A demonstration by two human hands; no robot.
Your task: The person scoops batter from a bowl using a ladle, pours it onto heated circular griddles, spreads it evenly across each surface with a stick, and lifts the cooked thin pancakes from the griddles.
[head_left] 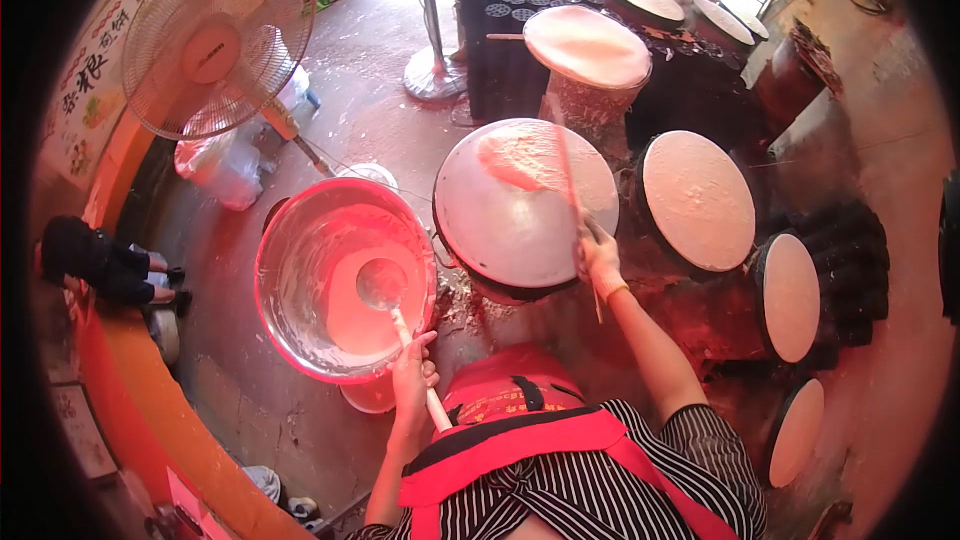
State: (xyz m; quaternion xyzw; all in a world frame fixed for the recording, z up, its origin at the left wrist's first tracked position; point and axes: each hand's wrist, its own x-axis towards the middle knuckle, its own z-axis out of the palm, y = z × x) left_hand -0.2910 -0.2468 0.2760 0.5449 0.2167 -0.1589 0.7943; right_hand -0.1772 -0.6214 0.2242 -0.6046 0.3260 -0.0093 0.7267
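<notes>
And here on the right, the right hand (600,260) has its grip closed round a long, thin spreading stick (567,175), its blurred far end across the round griddle (510,230) at centre. It looks light and stiff, best taken low on the shaft, well clear of the plate. A patch of wet batter (525,155) lies on the griddle's far side; expect it soft, slippery and easily torn. Over to the left, the left hand (410,370) wraps its grip around the pale handle of a ladle (436,410), probably top-heavy when full, so a firm mid-handle hold suits it. Its bowl sits inside the big red-rimmed basin (290,310), among pale batter; how full the ladle is, I can't tell. Right of centre, another griddle (698,202) carries a pale round sheet, covering nearly all its top.
</notes>
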